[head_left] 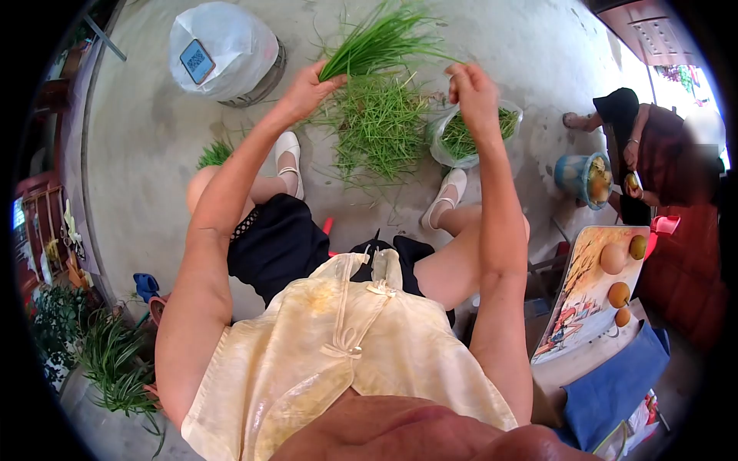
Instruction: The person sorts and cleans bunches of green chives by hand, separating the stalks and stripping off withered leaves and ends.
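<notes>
My left hand (307, 91) is closed round the lower end of a bunch of long green stalks (377, 42), which fans out to the upper right. Across from it, my right hand (470, 88) has its fingertips pinched at the tip of a thin stalk that reaches out from the bunch; whether it grips that stalk is too small to tell. Cut green pieces (380, 127) lie in a loose heap on the floor below the bunch. Beside the heap, under my right hand, stands a clear plastic bag (459, 160) with more green pieces inside.
A bin covered with white plastic (223, 46) stands at upper left, a phone (197, 61) on it. More greens (215, 154) lie by my left leg. At right, another person (665, 154) holds a fruit over a blue bucket (573, 177), near a board with round fruits (592, 269).
</notes>
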A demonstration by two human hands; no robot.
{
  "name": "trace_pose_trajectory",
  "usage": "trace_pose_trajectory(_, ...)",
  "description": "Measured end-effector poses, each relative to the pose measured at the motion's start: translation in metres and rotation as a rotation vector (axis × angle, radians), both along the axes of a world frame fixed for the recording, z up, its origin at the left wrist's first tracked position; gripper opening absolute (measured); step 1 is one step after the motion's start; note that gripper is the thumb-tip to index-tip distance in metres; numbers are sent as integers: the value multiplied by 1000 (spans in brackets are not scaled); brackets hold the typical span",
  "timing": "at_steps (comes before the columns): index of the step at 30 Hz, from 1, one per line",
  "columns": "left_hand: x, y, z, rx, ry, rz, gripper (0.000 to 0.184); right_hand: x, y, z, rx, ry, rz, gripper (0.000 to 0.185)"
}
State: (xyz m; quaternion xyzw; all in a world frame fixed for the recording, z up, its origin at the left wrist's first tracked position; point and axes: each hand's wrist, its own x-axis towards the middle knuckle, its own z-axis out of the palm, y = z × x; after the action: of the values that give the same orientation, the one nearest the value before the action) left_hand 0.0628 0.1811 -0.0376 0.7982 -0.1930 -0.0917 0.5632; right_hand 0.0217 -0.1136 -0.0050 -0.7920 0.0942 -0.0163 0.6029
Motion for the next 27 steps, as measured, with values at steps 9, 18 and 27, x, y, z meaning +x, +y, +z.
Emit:
trace_pose_trajectory(9, -1, 4, 28, 522, -124, 111, 25, -14, 28, 33, -270, -505, 223, 9)
trace_pose_trajectory(18, -8, 2, 20, 585, -287, 57, 21, 1, 5, 24, -346, -507, -102, 15)
trace_pose_trajectory(27, -15, -4, 21, 616, -351, -34, 18, 9, 1, 7, -550, -468, 43, 34)
